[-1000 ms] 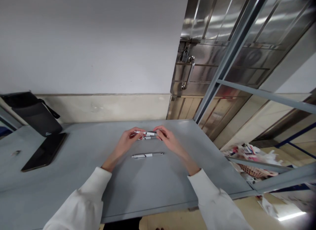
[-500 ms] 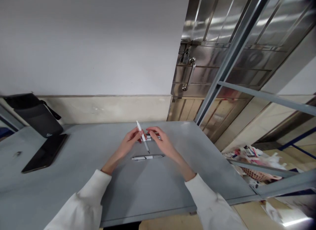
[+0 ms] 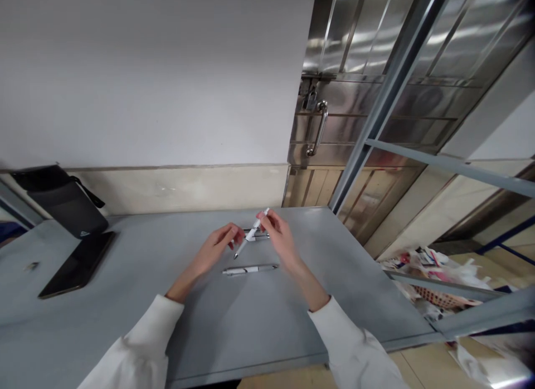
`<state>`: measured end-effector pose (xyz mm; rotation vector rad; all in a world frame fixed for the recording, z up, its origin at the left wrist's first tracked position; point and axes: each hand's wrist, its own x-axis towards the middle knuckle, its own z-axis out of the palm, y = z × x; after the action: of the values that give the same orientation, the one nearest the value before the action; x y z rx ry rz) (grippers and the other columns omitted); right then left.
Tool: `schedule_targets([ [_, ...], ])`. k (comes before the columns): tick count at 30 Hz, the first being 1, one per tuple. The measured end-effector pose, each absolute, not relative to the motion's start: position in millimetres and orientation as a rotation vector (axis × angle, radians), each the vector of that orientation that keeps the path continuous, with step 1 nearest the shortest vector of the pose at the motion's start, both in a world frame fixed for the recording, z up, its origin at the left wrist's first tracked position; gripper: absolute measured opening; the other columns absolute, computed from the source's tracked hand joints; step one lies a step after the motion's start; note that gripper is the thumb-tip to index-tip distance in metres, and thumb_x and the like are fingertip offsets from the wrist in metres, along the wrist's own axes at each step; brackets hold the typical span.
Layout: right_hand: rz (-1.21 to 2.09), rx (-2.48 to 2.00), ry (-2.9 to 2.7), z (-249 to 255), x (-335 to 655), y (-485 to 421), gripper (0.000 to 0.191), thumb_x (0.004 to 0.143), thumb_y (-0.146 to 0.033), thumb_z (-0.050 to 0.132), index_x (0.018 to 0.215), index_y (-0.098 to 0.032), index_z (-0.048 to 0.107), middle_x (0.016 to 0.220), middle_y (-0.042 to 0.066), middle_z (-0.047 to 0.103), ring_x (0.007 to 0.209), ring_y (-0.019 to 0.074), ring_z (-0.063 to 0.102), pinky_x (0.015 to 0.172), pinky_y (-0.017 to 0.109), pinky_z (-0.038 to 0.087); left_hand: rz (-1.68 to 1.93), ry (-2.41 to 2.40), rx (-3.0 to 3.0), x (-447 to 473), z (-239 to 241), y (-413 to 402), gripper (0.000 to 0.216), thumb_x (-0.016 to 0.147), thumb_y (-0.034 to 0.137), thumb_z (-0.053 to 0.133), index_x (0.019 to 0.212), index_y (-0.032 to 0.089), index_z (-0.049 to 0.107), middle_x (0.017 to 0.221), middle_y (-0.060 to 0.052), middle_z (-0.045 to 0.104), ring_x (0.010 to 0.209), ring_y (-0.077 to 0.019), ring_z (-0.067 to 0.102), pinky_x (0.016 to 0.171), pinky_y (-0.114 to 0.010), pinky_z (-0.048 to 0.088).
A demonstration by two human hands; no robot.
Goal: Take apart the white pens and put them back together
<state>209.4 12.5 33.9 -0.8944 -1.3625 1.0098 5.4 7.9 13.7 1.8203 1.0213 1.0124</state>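
My right hand pinches a white and grey pen near its upper end. The pen is tilted, with its metal tip pointing down to the left. Close to the pen's left side is my left hand, its fingers loosely bent and apart, holding nothing. A second pen of the same look lies flat on the table, nearer to me than both hands. Behind the held pen lies at least one more pen, partly covered by it and by my right hand.
On the left of the grey table lies a dark phone, with a black and grey pouch behind it and a small object beside it. A metal frame post stands at the right, before a basket of bags.
The pen has passed from my left hand to my right and now slants the other way. My left hand has let go and stays beside it.
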Motion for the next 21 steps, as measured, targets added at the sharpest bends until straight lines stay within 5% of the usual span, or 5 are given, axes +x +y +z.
schedule_targets([
  [7, 1.076, -0.847, -1.225, 37, 213, 15, 0.038, 0.085, -0.06, 0.069, 0.085, -0.022, 0.068, 0.071, -0.001, 0.053, 0.071, 0.0168, 0.05, 0.072, 0.03, 0.042, 0.961, 2.105, 2.045, -102, -2, 23, 0.041, 0.097, 0.04, 0.048, 0.127, 0.018, 0.062, 0.132, -0.015, 0.065, 0.123, -0.0348, 0.055, 0.111, -0.055, 0.039],
  [12, 1.091, -0.823, -1.207, 39, 214, 14, 0.035, 0.084, -0.057, 0.07, 0.085, -0.022, 0.069, 0.07, -0.002, 0.053, 0.07, 0.0166, 0.05, 0.071, 0.03, 0.041, 0.781, 2.712, 1.901, -168, 5, 10, 0.048, 0.101, 0.042, 0.045, 0.141, 0.017, 0.052, 0.158, -0.02, 0.043, 0.145, -0.0442, 0.034, 0.112, -0.075, 0.027],
  [15, 1.082, -0.826, -1.198, 40, 215, 13, 0.034, 0.085, -0.056, 0.07, 0.085, -0.022, 0.069, 0.07, -0.002, 0.052, 0.07, 0.0164, 0.049, 0.07, 0.029, 0.041, 0.696, 2.803, 1.936, -192, 5, 5, 0.046, 0.1, 0.041, 0.049, 0.138, 0.017, 0.053, 0.159, -0.021, 0.041, 0.144, -0.0503, 0.035, 0.106, -0.085, 0.025],
  [21, 1.086, -0.83, -1.196, 39, 217, 15, 0.037, 0.084, -0.058, 0.07, 0.085, -0.021, 0.069, 0.07, -0.002, 0.053, 0.071, 0.0164, 0.05, 0.069, 0.029, 0.041, 0.555, 2.882, 1.824, -216, -16, 8, 0.041, 0.097, 0.04, 0.057, 0.134, 0.022, 0.055, 0.153, -0.017, 0.05, 0.138, -0.05, 0.045, 0.096, -0.079, 0.044],
])
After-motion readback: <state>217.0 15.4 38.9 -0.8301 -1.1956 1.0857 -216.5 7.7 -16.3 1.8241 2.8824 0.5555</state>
